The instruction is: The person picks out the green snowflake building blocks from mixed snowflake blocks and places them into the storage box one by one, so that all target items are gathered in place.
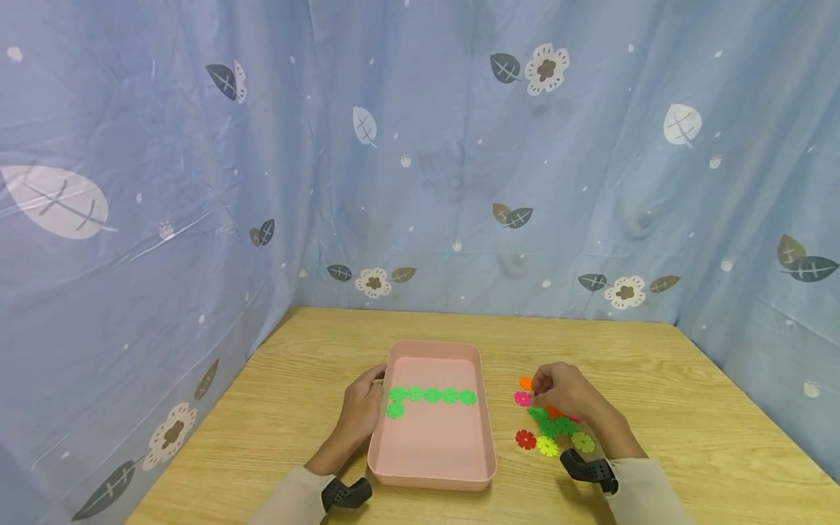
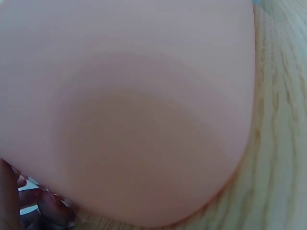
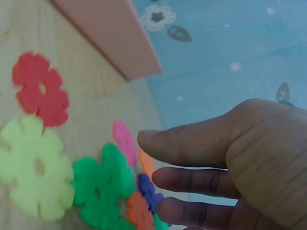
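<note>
A pink tray [image 1: 433,467] lies on the table with a row of green snowflake discs [image 1: 432,395] in it and one more green disc [image 1: 395,410] below the row's left end. My left hand [image 1: 361,405] rests against the outside of the tray's left wall. Some of its fingers [image 2: 53,211] show at the lower left of the left wrist view. My right hand [image 1: 567,390] is over a loose pile of discs, thumb and fingers apart in the right wrist view, nothing visible between them. Close by are a pink disc [image 3: 124,143] and green discs [image 3: 98,191].
Around the pile lie a red disc [image 1: 526,439], a yellow disc [image 1: 547,446], a yellow-green disc [image 1: 582,442] and an orange disc [image 1: 526,383]. A purple disc [image 3: 149,191] shows beneath my right fingers. A blue patterned curtain [image 1: 453,182] hangs behind the wooden table [image 1: 315,343].
</note>
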A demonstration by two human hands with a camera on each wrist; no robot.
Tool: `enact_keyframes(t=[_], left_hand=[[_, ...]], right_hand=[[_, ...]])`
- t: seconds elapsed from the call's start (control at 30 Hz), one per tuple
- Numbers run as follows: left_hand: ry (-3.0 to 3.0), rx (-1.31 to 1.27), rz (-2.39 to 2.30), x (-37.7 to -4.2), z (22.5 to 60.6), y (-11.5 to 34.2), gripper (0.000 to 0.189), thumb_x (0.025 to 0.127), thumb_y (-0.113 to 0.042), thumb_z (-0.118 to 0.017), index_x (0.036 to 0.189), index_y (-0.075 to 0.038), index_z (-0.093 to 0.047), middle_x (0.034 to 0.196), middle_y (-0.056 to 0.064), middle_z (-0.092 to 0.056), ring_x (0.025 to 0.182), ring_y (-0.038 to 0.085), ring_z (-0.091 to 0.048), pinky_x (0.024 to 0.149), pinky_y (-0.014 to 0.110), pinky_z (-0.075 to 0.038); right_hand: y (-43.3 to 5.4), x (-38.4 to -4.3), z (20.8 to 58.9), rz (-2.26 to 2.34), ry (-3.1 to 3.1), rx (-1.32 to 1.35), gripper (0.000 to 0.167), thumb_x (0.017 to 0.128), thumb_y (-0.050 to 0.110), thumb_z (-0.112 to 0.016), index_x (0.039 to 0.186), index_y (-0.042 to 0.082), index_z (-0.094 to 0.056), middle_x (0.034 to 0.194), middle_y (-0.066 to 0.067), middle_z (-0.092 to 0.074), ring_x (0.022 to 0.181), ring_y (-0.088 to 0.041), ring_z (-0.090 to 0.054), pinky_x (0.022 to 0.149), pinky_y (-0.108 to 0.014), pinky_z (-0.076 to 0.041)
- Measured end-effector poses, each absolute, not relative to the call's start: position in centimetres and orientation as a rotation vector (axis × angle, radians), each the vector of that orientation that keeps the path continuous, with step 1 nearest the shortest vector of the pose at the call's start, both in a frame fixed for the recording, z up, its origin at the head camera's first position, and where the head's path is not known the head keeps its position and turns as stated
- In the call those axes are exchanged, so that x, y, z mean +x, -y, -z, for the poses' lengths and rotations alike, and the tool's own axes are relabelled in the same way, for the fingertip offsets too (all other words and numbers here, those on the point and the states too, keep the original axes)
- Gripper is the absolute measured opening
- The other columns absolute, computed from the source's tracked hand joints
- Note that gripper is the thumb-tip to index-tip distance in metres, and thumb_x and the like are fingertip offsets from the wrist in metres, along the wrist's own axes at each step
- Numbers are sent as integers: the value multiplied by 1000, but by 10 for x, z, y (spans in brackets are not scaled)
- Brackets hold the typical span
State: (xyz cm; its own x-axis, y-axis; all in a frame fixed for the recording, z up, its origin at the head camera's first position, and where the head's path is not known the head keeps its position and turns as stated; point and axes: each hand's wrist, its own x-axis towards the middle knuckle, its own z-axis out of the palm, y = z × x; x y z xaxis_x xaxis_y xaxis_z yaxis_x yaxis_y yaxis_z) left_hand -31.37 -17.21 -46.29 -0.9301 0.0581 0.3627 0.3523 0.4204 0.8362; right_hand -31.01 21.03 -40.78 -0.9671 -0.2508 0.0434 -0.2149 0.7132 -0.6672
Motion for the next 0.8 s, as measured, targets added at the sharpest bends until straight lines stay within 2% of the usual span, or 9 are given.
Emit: enact_keyframes(t=[0.23, 0.47, 0.53, 0.67, 0.8], left_hand=[[2394, -339, 1489, -315, 464, 172, 45, 99, -6, -39, 139, 4, -57, 128, 19, -65, 108, 28, -62, 92, 45, -49], [2399, -351, 1503, -315, 463, 172, 45, 99, -5, -39, 139, 5, -56, 128, 20, -65, 98, 26, -63, 82, 36, -52], [2404, -346, 1503, -315, 463, 173, 45, 99, -6, -39, 140, 5, -56, 128, 20, -65, 98, 26, -63, 82, 36, -52], [2409, -327, 1478, -314, 463, 173, 46, 99, -6, -39, 140, 4, -56, 128, 19, -65, 108, 28, -61, 91, 43, -49], [2409, -328, 1459, -313, 464, 173, 46, 98, -5, -39, 139, 4, -57, 127, 18, -66, 109, 29, -61, 92, 46, -49]], right_hand=[[-216, -305, 414, 1056, -2835, -495, 20, 76, 5, -84, 85, 3, -66, 76, -3, -58, 69, -20, -52, 59, -30, -48], [-216, -304, 419, 993, -2869, -502, 19, 74, 5, -86, 82, 6, -69, 76, -2, -60, 70, -19, -54, 60, -31, -49], [-214, -304, 419, 966, -2884, -485, 17, 75, 5, -85, 80, 7, -69, 76, -1, -61, 69, -19, -54, 60, -31, -49], [-210, -305, 418, 952, -2888, -444, 18, 74, 4, -85, 77, 7, -67, 74, -1, -61, 67, -19, -53, 59, -32, -48], [-208, -303, 418, 990, -2862, -406, 23, 74, 2, -85, 77, 6, -63, 71, -3, -56, 65, -18, -50, 56, -31, -45]])
